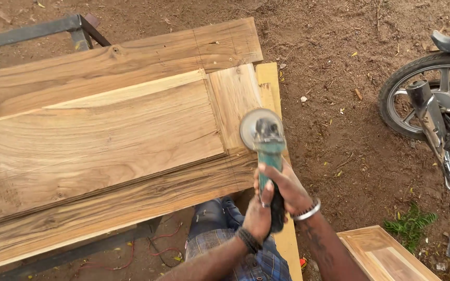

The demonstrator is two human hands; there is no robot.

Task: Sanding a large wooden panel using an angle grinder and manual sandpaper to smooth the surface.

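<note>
A green and grey angle grinder (pixel 267 139) points away from me, its round disc (pixel 253 127) resting against the right end of a large wooden door panel (pixel 100 140). My right hand (pixel 286 186) wraps the grinder's body from the right, a metal bangle on its wrist. From below, my left hand (pixel 259 213) grips the black rear handle, a dark band at its wrist. The panel lies flat, with a raised centre field and a darker frame around it.
A yellow board (pixel 270 83) runs under the panel's right end. A metal stand (pixel 74 26) shows at top left. A motorcycle's rear wheel (pixel 433 93) stands at right on bare dirt. A smaller wooden panel (pixel 386 255) lies at bottom right. Red wire (pixel 152 250) trails below.
</note>
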